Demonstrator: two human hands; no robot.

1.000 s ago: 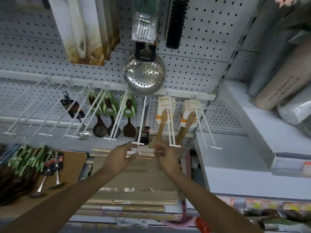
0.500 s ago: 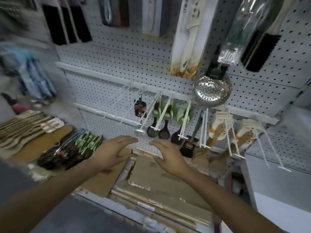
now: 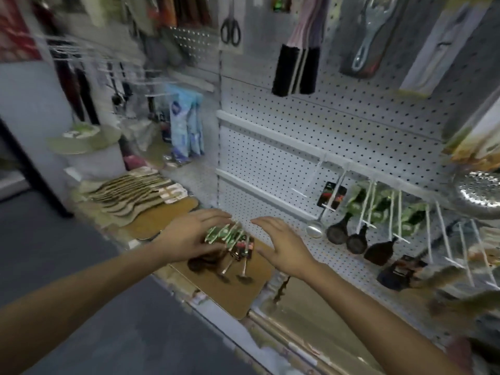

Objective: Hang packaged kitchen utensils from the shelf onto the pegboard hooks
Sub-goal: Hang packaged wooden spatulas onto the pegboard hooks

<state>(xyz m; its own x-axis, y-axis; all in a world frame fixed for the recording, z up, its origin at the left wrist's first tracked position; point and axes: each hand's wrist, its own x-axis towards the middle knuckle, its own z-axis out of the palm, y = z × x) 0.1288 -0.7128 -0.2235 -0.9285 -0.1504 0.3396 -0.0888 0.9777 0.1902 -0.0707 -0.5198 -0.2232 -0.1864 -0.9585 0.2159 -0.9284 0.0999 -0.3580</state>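
Far to the left, flat wooden spoons (image 3: 135,189) lie in a row on the shelf (image 3: 151,226), next to a brown board. They are a bit blurry.

Next comes the left hand (image 3: 189,236). It lies on a pile of packed utensils (image 3: 230,239) on the shelf, close to the wall with holes. Its fingers (image 3: 213,216) curve over the green card tops of the pile and press on them. The thumb is hidden, so it is hard to tell if the hand is really holding the pile yet.

The utensils lie flat. Their green and red card tops point toward the wall, and their spoon ends point back toward the person. Their long side runs the same way, from wall to person.

They look light and stiff. The metal ones may be slippery, and the card tops can bend. The best place to hold one is likely the handle just under the card, so the hole in the card stays free for a hook.

The right hand (image 3: 281,247) floats just beside the pile, not touching it. Its fingers are spread and holding nothing.

To the right, white hooks (image 3: 368,201) stick out from the pegboard (image 3: 297,123). Some already carry a ladle (image 3: 315,230) and dark spoons (image 3: 354,239)
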